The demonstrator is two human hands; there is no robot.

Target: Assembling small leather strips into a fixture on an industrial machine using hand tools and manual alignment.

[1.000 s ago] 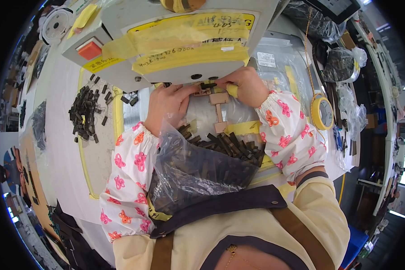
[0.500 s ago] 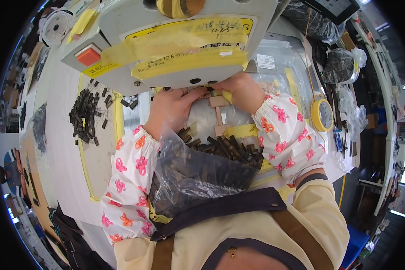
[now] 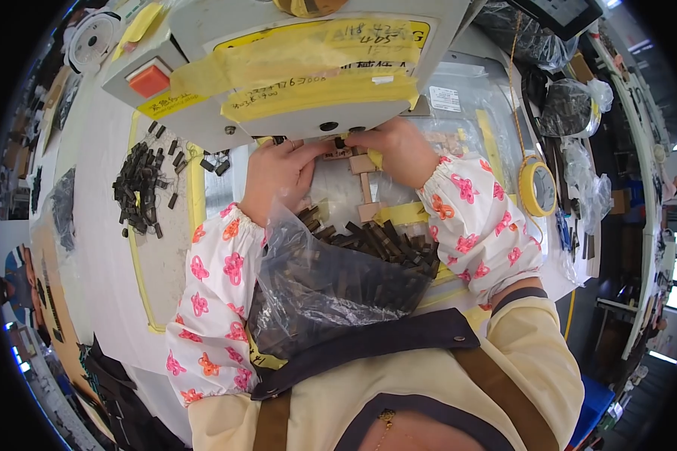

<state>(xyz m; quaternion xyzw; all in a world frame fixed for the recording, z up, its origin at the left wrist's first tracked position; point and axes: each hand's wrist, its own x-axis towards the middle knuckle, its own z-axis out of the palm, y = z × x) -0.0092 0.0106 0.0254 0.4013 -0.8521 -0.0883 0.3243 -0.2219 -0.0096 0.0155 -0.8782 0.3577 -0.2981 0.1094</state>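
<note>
Hands (image 3: 280,173) near machine edge (image 3: 297,131), grip unclear; room either side of pinkish bar (image 3: 365,188).

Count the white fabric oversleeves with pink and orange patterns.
2: the left oversleeve starts behind the left hand; the right oversleeve starts behind the right hand.

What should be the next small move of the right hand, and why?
Probably the right hand should gently settle the small dark piece against the pinkish block: its fingertips are at that piece, and the left hand's fingers reach the block's left end.
</note>
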